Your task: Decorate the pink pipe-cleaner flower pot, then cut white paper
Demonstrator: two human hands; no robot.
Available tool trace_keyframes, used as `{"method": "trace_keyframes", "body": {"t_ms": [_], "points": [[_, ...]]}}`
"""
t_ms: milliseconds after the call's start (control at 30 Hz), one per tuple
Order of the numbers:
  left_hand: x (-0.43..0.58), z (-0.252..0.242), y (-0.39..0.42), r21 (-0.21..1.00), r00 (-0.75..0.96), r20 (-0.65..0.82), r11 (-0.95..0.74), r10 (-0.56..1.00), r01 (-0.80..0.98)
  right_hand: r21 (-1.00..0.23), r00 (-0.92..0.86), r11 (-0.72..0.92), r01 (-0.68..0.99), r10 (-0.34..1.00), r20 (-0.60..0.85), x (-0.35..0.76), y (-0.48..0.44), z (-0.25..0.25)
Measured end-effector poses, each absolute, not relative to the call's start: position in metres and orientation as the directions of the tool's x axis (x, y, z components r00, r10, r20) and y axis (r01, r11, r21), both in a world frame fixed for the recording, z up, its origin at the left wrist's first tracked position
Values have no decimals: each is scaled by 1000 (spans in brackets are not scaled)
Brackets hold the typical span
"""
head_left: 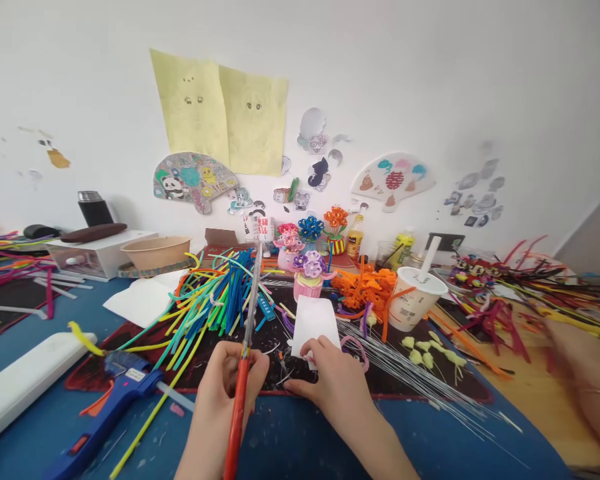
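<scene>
My left hand (235, 377) is closed around red-handled scissors (241, 393), seen almost edge-on, their long metal blades pointing up and away. My right hand (335, 377) is over the lower edge of a small white paper card (316, 320). Its fingertips touch the card, while the thumb is spread apart from them, low over the dark mat (405, 373). Small scraps and a bit of wire lie between my two hands. Behind the card stands a pink pot with purple flowers (311, 273). A pink-purple loop (360, 353) shows beside my right hand.
Colourful pipe cleaners (215, 293) are heaped behind my left hand. A blue glue gun (125, 387) lies at left. Thin wires (405, 363) fan out to the right, near a white paper cup (415, 300) and orange pipe-cleaner pieces (365, 293). Another person's blurred arm (585, 373) is at far right.
</scene>
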State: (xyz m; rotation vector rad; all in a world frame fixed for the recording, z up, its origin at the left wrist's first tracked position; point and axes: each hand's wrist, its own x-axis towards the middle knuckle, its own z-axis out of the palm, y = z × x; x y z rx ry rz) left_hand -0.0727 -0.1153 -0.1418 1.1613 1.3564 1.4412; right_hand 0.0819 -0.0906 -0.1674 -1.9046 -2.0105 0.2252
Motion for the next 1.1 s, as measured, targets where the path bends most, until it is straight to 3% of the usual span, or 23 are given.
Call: {"method": "trace_keyframes", "body": {"t_ms": [133,367,600,767,900,1000,1100], "points": [[-79,-140,-119,993,-297,103,-116,949,-27,-350,13,32,936,992,124,75,-88,-164],[-87,-135,-125,994,-304,107,-109,947,8,-466,41,-10,885,998,57,72,-86,-154],[-93,-132,-126,995,-322,98,-95,942,25,-631,16,145,762,970,242,44,-75,-144],[-96,-132,-123,994,-316,104,-111,943,-4,-701,-68,237,673,963,260,11,-55,-151],[-109,-140,-120,995,-309,98,-83,946,61,-814,-164,310,491,951,264,29,-59,-156],[-113,-143,-120,990,-312,117,-87,943,110,-766,-50,284,577,948,314,61,-73,-156],[-107,-144,-120,990,-329,121,-88,937,113,-616,7,192,764,952,306,79,-88,-160]]}}
